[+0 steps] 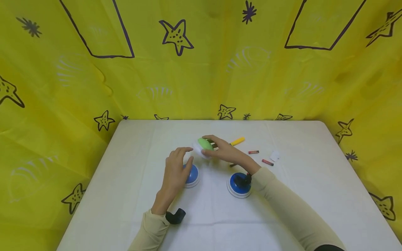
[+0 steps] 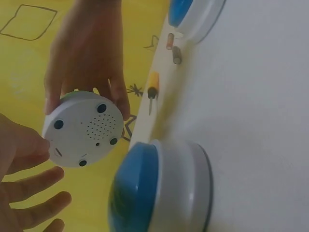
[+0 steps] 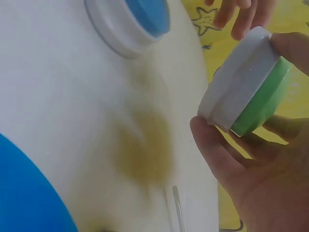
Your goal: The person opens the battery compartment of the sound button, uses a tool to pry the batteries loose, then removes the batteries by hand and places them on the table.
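The green-topped button (image 1: 205, 143) is part-hidden; one blue button (image 3: 26, 195) cropped.

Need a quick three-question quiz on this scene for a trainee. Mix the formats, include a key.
1. Which hand holds the green button?
2. True or false: two blue buttons rest on the table.
3. What colour is the handle of the screwdriver?
A) red
B) yellow
C) white

Key:
1. The right hand.
2. True.
3. B.
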`<state>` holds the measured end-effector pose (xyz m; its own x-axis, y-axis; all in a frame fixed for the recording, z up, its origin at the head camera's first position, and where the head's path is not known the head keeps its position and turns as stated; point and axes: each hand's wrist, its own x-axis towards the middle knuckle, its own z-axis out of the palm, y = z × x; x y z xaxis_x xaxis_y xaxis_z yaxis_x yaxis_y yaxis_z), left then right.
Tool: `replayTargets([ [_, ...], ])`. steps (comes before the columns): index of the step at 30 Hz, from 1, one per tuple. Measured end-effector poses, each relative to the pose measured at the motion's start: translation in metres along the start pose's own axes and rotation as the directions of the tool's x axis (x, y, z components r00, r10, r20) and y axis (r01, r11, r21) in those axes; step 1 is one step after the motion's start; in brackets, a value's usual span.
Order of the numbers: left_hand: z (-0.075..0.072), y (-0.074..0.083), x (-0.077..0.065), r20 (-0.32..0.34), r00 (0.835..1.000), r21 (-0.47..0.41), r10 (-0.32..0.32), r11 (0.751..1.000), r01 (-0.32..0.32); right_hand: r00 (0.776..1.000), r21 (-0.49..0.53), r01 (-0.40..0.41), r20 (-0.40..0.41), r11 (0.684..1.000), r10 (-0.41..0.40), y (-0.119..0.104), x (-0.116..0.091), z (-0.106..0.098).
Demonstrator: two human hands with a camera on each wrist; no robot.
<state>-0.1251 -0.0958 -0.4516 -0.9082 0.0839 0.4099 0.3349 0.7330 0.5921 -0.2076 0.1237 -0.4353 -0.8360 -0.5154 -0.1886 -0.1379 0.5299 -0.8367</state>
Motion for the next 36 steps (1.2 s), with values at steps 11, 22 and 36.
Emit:
replayTargets([
  [11,0.001,0.018,0.012,-0.02,0.999,-0.033,0.044,0.998,-0.044,0.999,0.281,-0.028,0.047,0.959,0.015,0.001,-0.018,-0.007],
  [22,0.003,0.034,0.016,-0.075,0.99,0.002,0.123,0.992,-0.123,0.994,0.63,-0.025,0.1,0.776,-0.049,0.0,-0.038,-0.004],
  [36,0.007,0.064,0.015,-0.092,0.994,-0.208,-0.064,0.977,0.044,0.99,0.704,0.045,0.064,0.709,-0.126,0.012,-0.057,0.005],
])
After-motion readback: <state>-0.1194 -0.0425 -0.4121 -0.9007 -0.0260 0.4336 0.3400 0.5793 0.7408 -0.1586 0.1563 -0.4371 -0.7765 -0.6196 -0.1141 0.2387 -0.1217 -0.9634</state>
